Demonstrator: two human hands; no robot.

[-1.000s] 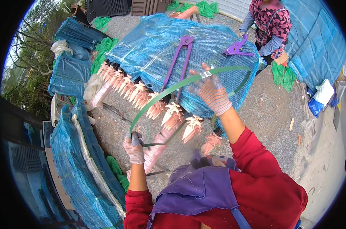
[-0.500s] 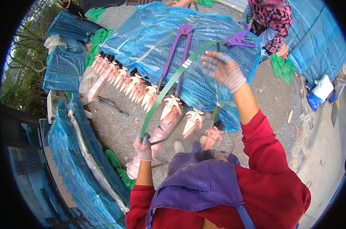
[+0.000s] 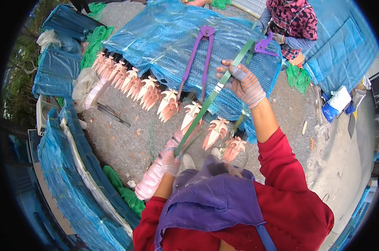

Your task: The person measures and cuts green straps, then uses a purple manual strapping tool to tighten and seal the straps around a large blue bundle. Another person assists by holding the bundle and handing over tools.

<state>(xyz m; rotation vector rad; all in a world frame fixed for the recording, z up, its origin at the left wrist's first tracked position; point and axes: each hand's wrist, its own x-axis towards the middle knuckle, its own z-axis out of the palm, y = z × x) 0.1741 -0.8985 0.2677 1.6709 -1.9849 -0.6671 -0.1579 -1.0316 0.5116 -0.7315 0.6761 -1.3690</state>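
Note:
A flat green packing strap (image 3: 202, 109) with a white mark runs slantwise in front of me. Its lower end is gripped in my left hand (image 3: 171, 163), closed, in a striped glove. Further up, the fingers and thumb of my right hand (image 3: 247, 86) close round the same strap, which loops back beyond them. Below the strap lies a big bundle wrapped in blue plastic (image 3: 156, 42), pink and cream spear-shaped tips (image 3: 168, 104) sticking out along its near edge. A long-handled purple strapping tool (image 3: 207, 32) rests on the bundle, handles toward me.
At the far right a co-worker in a pink and black top (image 3: 296, 21) has a gloved hand near a second purple tool (image 3: 264, 44). More blue-wrapped bundles (image 3: 68, 175) stand at left. A pink-wrapped roll (image 3: 149, 182) lies beside my left arm. Green plastic (image 3: 298, 77) lies at right.
My right hand, spread beside the strap before, now closes on it. My left hand has shifted right, and the strap is drawn straighter. The co-worker's hand has come nearer the second purple tool.

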